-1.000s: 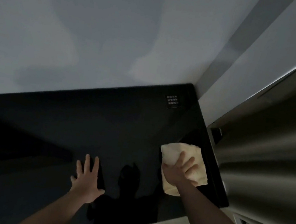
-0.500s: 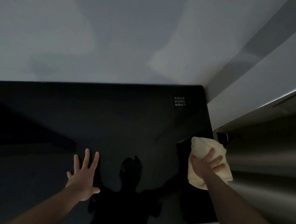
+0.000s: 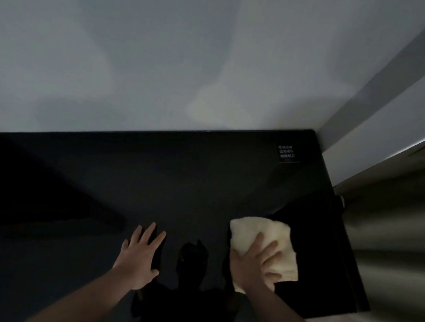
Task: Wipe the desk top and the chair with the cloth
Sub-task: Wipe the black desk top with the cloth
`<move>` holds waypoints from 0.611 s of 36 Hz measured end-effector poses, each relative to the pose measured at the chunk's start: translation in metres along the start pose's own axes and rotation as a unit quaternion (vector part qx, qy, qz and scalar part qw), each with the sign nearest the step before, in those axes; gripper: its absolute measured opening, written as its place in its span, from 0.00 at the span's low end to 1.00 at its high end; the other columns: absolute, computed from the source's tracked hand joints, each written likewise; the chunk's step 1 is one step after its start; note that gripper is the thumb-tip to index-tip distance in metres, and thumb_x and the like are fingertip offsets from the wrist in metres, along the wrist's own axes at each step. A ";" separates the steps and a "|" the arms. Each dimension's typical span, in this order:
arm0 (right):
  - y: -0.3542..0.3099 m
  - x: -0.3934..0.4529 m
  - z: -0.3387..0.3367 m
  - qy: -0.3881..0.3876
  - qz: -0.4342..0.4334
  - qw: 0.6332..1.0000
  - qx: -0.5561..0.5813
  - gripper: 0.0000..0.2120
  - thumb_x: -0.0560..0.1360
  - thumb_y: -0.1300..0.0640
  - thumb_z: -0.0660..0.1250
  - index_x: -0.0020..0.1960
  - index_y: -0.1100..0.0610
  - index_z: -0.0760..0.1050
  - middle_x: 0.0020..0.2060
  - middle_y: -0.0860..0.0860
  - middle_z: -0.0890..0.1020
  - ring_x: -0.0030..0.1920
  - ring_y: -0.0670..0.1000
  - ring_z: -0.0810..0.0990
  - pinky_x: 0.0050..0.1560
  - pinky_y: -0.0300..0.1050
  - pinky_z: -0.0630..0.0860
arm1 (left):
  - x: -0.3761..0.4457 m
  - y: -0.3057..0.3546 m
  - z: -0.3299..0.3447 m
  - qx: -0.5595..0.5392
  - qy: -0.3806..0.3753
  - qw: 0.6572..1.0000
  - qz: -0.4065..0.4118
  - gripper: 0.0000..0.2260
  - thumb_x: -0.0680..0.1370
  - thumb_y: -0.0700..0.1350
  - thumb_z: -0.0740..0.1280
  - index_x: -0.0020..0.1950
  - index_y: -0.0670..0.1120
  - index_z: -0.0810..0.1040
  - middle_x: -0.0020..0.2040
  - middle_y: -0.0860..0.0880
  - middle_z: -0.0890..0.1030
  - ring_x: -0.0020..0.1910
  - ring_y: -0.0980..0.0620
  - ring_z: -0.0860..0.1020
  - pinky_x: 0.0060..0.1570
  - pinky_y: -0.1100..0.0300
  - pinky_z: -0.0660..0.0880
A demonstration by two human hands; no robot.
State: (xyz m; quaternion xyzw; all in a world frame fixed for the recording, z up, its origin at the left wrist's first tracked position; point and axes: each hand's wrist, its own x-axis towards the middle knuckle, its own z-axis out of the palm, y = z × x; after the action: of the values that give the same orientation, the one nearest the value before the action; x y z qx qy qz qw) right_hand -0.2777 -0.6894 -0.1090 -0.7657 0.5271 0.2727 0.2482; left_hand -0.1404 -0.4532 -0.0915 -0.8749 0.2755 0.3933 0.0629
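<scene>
flat on the black desk top (image 3: 175, 188) — both hands, right hand (image 3: 252, 267) atop cloth (image 3: 263, 235)

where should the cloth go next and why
Probably slide the cloth left across the desk top, toward the middle. The right hand presses it flat near the desk's right edge, while the left hand rests spread on the surface, and a wide dark stretch lies to the left.

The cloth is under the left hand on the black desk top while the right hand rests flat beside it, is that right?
Not quite: the hands are swapped. In the head view the cloth is under the right hand on the black desk top, while the left hand rests flat beside it.
</scene>
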 end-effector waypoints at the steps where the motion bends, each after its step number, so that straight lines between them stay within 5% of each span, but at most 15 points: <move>1: -0.010 -0.017 0.011 -0.001 -0.010 1.000 -0.011 0.42 0.81 0.32 0.49 0.80 0.51 0.29 0.79 0.61 0.32 0.79 0.67 0.33 0.75 0.73 0.50 | -0.005 -0.013 0.003 -0.005 -0.003 1.000 -0.009 0.46 0.78 0.56 0.70 0.83 0.58 0.39 0.82 0.50 0.34 0.81 0.39 0.38 0.78 0.38 0.54; 9: -0.033 -0.047 0.051 -0.028 -0.018 0.999 0.012 0.47 0.79 0.30 0.51 0.67 0.45 0.12 0.76 0.58 0.25 0.76 0.65 0.25 0.74 0.76 0.40 | -0.032 -0.088 0.021 0.008 -0.023 1.000 0.016 0.53 0.76 0.53 0.75 0.81 0.60 0.34 0.79 0.56 0.26 0.80 0.44 0.32 0.74 0.31 0.57; 22: -0.043 -0.028 0.039 -0.042 -0.012 0.999 0.017 0.48 0.78 0.30 0.52 0.75 0.48 0.19 0.74 0.56 0.21 0.74 0.63 0.21 0.70 0.77 0.32 | -0.023 -0.083 0.027 0.000 -0.037 0.999 0.005 0.54 0.77 0.48 0.75 0.80 0.60 0.31 0.77 0.56 0.23 0.78 0.43 0.28 0.74 0.30 0.55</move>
State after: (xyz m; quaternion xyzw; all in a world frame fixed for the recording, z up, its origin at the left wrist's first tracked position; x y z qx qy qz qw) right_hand -0.2517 -0.6311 -0.1148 -0.7553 0.5115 0.2931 0.2863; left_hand -0.1263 -0.3653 -0.1019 -0.8584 0.2767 0.4261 0.0710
